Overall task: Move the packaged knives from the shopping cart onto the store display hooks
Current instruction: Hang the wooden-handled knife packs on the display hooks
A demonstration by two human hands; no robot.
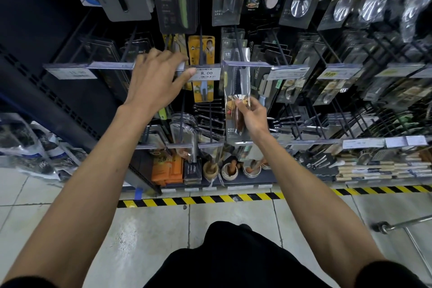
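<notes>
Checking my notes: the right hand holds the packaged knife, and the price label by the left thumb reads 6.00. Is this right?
Not quite: in the head view the price label reads 8.00. The right hand does hold the packaged knife.

Pale, glossy floor tiles with dark grout lines catch a soft sheen of overhead light. A yellow-and-black hazard tape strip runs along the foot of a dark shelving unit. Its perforated upright slants down towards a scrap of blue tape.
</notes>
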